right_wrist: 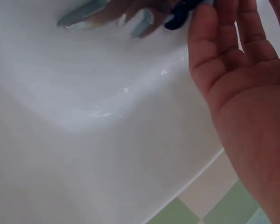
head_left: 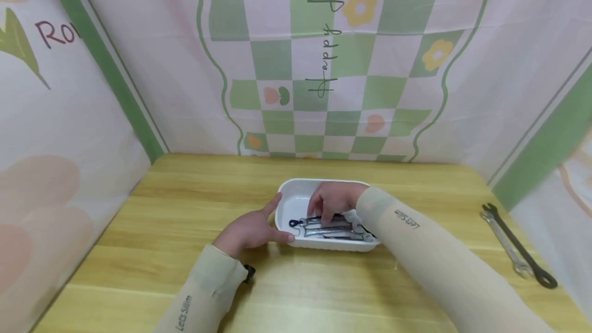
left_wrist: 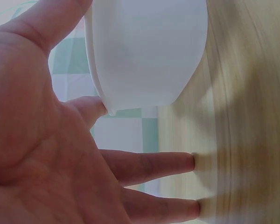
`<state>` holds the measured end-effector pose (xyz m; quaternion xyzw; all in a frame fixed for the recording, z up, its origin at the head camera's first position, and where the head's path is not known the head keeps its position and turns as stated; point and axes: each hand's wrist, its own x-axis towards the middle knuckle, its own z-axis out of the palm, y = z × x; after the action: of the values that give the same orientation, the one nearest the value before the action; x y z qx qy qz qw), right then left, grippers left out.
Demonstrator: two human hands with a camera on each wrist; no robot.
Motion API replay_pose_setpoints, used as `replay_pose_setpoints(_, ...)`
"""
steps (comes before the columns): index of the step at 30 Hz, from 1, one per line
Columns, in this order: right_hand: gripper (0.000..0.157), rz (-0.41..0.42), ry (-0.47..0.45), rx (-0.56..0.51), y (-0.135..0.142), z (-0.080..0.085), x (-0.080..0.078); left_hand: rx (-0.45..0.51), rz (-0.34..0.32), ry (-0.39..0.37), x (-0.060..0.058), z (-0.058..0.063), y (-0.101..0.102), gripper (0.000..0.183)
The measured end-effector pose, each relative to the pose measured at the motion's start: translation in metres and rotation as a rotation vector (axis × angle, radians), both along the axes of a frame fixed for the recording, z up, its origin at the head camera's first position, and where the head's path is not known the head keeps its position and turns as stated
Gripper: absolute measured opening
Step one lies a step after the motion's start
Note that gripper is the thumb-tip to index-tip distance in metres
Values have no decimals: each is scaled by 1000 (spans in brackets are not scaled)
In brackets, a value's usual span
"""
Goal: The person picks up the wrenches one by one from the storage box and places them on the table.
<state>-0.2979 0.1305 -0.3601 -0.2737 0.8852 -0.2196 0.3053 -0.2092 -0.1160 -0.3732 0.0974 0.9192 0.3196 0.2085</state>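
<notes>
A white plastic box (head_left: 333,246) sits on the wooden table, with several wrenches (head_left: 329,231) lying along its near side. My left hand (head_left: 250,230) spans the box's left end, thumb and forefinger at its rim; in the left wrist view the other fingers stretch straight, with two fingertips at the tabletop. Inside the box, my right hand (head_left: 335,199) reaches down with bent fingers, pinching a dark wrench (right_wrist: 181,15) among the silver ones. Its far end is hidden by the hand and the other wrenches.
To the right on the table (head_left: 185,204), a long black wrench (head_left: 520,246) and a silver wrench (head_left: 505,243) lie side by side. A patterned cloth (head_left: 273,60) hangs behind the table, and more cloth hangs at both sides.
</notes>
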Motion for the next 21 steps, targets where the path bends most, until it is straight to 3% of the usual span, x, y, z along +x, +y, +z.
replay_pose_setpoints(10, 39, 98, 134, 55, -4, -12, 1, 7, 7, -9, 2, 2, 0, 116)
replay_pose_setpoints(21, 37, 99, 190, 57, -7, -15, -1, 15, 16, -12, 1, 1, 0, 116)
